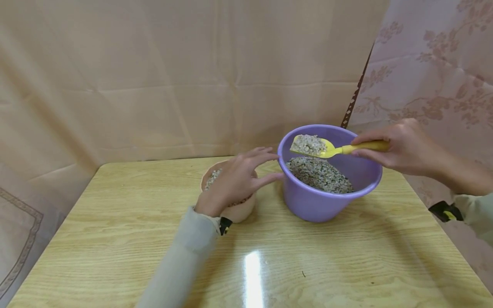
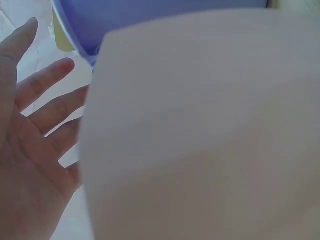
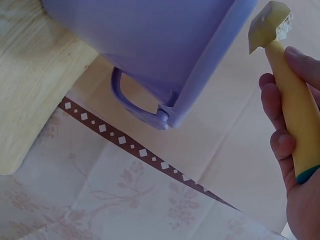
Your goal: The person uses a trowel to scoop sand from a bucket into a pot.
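My right hand (image 1: 408,149) grips the yellow handle of a small hand trowel (image 1: 328,149), thumb along one side and fingers curled round the other. A heap of pale grit (image 1: 309,144) lies on its blade, held over a purple bucket (image 1: 316,209). Inside the bucket is a bed of speckled grey-green grit (image 1: 319,173). My left hand (image 1: 236,177) spreads its fingers above a peach-coloured pot (image 1: 246,210), fingertips right at the bucket's rim. The pot, partly hidden under that hand, has similar grit in it. In the left wrist view a blurred pale surface (image 2: 200,125) covers much of the picture.
Pot and bucket stand on a light wooden table (image 1: 135,239), the bucket toward its back right. A beige curtain (image 1: 173,85) hangs behind the table, and a flowered cloth (image 1: 435,85) hangs at the right. The bucket has a side handle (image 3: 132,107).
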Tool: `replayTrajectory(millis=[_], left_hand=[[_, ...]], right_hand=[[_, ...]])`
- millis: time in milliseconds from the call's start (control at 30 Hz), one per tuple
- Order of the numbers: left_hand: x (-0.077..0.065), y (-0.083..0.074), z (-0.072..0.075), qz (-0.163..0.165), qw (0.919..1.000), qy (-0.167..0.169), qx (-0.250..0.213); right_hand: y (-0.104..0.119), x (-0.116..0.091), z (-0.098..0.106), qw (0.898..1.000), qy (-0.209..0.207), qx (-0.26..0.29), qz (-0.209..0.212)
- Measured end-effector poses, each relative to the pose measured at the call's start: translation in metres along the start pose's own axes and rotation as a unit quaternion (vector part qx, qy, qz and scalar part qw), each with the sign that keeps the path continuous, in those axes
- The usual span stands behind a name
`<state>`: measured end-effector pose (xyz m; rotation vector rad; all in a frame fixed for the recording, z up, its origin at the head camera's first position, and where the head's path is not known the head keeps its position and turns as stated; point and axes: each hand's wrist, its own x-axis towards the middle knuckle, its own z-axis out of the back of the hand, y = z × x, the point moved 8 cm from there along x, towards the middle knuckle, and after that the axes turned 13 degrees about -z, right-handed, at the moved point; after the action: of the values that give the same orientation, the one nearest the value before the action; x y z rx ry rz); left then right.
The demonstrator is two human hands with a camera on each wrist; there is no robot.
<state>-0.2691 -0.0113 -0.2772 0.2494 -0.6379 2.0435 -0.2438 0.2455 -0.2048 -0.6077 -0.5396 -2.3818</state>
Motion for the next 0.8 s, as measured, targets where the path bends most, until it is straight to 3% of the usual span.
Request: replayTrajectory(millis=[300, 533, 800], left_hand=[[-0.016, 0.012, 0.003, 0.03, 0.9992, 0.007, 0.025], [-0.035, 0.025, 0.006, 0.023, 0.9984, -0.007, 0.051], [-0.059, 0.04, 0.014, 0.058, 0.9965, -0.001, 0.061]], right_hand=[[0.006, 0.002, 0.006, 1.0, -0.007, -0.008, 0.018], [0.01, 0.002, 0.007, 1.0, 0.009, -0.019, 0.013], [0.013, 0.003, 0.01, 1.0, 0.013, -0.014, 0.016]])
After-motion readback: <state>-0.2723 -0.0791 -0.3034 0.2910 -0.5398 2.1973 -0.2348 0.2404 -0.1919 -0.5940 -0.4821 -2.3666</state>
